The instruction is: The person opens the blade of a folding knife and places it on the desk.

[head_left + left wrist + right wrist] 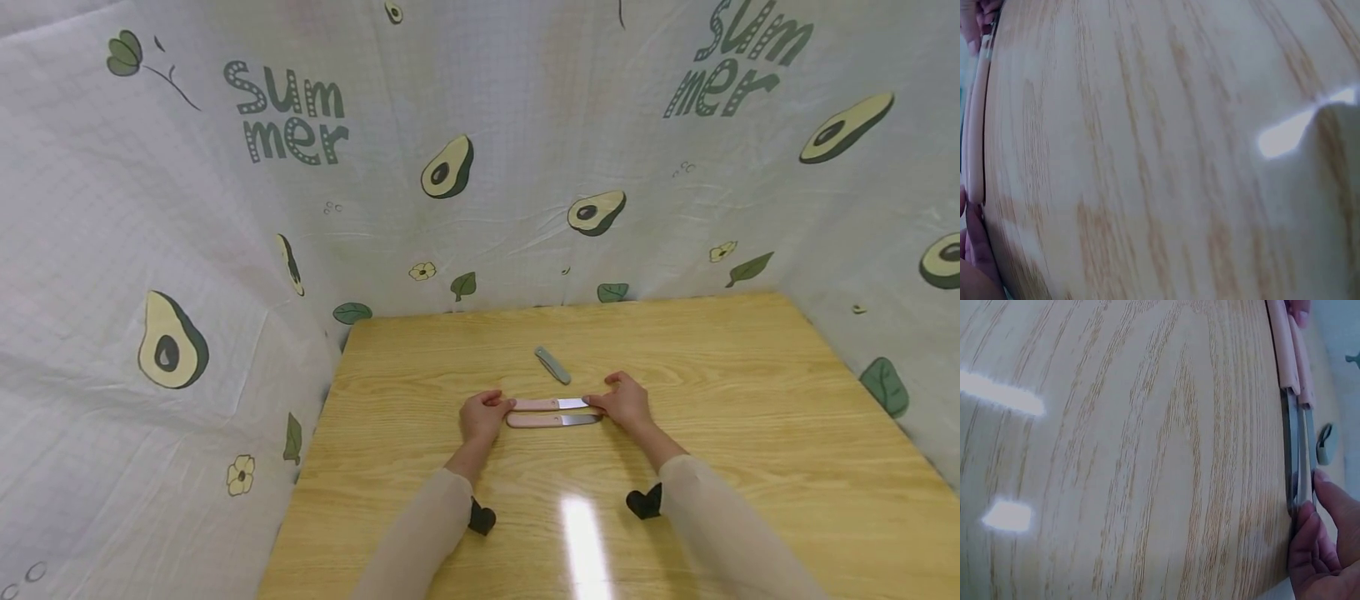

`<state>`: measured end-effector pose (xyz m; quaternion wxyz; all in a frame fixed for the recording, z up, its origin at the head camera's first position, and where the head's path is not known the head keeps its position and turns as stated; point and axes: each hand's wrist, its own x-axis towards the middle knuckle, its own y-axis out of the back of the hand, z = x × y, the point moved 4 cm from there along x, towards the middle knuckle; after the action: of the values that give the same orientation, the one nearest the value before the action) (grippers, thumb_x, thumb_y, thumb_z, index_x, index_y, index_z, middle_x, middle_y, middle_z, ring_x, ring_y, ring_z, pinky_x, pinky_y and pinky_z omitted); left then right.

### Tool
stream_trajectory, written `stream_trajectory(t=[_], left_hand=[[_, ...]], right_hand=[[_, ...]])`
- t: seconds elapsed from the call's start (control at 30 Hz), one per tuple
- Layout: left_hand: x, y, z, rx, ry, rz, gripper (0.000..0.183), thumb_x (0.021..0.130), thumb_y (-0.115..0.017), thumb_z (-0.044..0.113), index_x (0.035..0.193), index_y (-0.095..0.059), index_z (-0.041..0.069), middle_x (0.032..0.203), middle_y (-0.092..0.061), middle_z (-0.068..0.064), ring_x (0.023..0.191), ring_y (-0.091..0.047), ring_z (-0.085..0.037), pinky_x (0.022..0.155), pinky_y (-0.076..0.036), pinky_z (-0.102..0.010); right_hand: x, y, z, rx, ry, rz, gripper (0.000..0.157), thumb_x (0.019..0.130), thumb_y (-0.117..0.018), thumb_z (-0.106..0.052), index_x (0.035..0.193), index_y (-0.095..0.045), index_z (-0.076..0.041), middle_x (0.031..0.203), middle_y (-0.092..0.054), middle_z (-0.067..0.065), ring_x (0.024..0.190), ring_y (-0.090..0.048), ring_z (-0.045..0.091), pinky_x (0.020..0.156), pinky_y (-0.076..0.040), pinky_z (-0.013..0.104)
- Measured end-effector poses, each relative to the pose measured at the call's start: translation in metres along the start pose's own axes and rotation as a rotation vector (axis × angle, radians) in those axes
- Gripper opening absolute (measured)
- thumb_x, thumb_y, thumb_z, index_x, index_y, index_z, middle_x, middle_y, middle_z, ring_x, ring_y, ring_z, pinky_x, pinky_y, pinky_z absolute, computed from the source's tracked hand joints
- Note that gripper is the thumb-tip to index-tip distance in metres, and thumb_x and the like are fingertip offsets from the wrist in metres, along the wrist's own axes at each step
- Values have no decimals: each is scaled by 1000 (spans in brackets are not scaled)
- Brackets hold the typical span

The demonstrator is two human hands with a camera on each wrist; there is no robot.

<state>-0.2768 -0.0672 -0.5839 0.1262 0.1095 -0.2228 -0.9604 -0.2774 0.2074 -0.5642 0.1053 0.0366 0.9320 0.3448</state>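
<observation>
Two pink-handled knives with bare blades lie side by side on the wooden table, blades to the right. My left hand [482, 417] pinches the handle end of the far knife [534, 405], and my right hand [628, 404] pinches its blade near the tip. Just in front of it, almost parallel, is the near knife [534, 421]. In the right wrist view, the thumb and fingers of my right hand [1329, 550] close on the blade end. Only part of my left hand [979, 262] shows at the left wrist view's edge. Beyond both knives lies a folded grey-green pocketknife [552, 365].
The wooden table [420, 367] carries a bright light reflection near its front. A white cloth [525, 108] printed with avocados, leaves and lettering hangs behind the table and along both sides. Black heart-shaped pieces [643, 503] are at the sleeve cuffs.
</observation>
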Motion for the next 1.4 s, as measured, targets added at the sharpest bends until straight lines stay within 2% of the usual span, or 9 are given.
stream_trajectory(t=[0.5, 0.63, 0.7, 0.83, 0.97, 1.13, 1.27, 1.37, 1.4], left_hand=[[0, 2, 2, 1, 20, -22, 41, 75, -84, 32, 107, -73, 10, 85, -71, 0, 73, -61, -7, 59, -47, -18], [-1, 9, 7, -4, 9, 27, 39, 78, -81, 34, 106, -73, 8, 91, -71, -4, 81, -64, -15, 69, -53, -28], [1, 13, 11, -21, -9, 71, 38, 79, -80, 33, 106, -72, 7, 95, -72, -5, 86, -66, -18, 74, -55, -32], [6, 12, 24, -140, -43, 100, 40, 82, -77, 28, 116, -68, 8, 107, -70, -7, 95, -66, -18, 81, -56, -32], [10, 1, 42, -363, -45, 28, 43, 88, -71, 16, 128, -60, 6, 119, -65, -11, 105, -64, -21, 87, -56, -30], [9, -24, 62, -571, 58, -158, 51, 93, -61, 5, 141, -45, 2, 132, -56, -21, 117, -58, -28, 96, -53, -32], [6, -46, 67, -642, 157, -279, 58, 94, -54, -1, 148, -32, -2, 142, -43, -27, 128, -50, -36, 105, -47, -41], [9, -60, 62, -639, 191, -321, 61, 93, -54, -1, 150, -30, 1, 147, -40, -26, 128, -50, -34, 104, -48, -41], [14, -66, 56, -652, 172, -341, 63, 91, -57, 1, 149, -32, 1, 146, -41, -26, 122, -55, -31, 98, -52, -37]], right_hand=[[-3, 3, 3, 1, -30, -2, 63, 80, -79, -35, 120, -53, 6, 84, -70, 13, 71, -58, 16, 62, -41, 22], [-1, 7, 4, 88, -73, 17, 64, 82, -77, -36, 122, -51, 7, 80, -70, 10, 67, -62, 11, 59, -44, 20], [1, 10, 1, 141, -74, 33, 64, 84, -75, -36, 125, -50, 7, 85, -71, 12, 66, -66, 11, 59, -47, 20], [8, 15, -14, 161, -25, 53, 59, 90, -68, -33, 131, -48, 4, 104, -68, 20, 82, -70, 21, 68, -52, 26], [17, 10, -32, 145, 19, 35, 46, 96, -61, -21, 132, -49, 4, 115, -64, 24, 99, -65, 32, 74, -53, 29], [24, -6, -50, 200, 14, -2, 39, 97, -54, -8, 133, -50, 3, 124, -61, 24, 111, -59, 36, 71, -50, 23], [26, -19, -55, 217, -17, -24, 41, 96, -52, -5, 136, -49, 2, 127, -58, 24, 114, -56, 35, 73, -48, 23], [25, -25, -56, 216, -42, -28, 43, 94, -53, -5, 136, -48, 1, 127, -57, 24, 112, -56, 35, 73, -47, 23], [24, -27, -56, 217, -48, -31, 44, 93, -54, -5, 137, -48, 1, 127, -57, 24, 111, -56, 34, 72, -47, 23]])
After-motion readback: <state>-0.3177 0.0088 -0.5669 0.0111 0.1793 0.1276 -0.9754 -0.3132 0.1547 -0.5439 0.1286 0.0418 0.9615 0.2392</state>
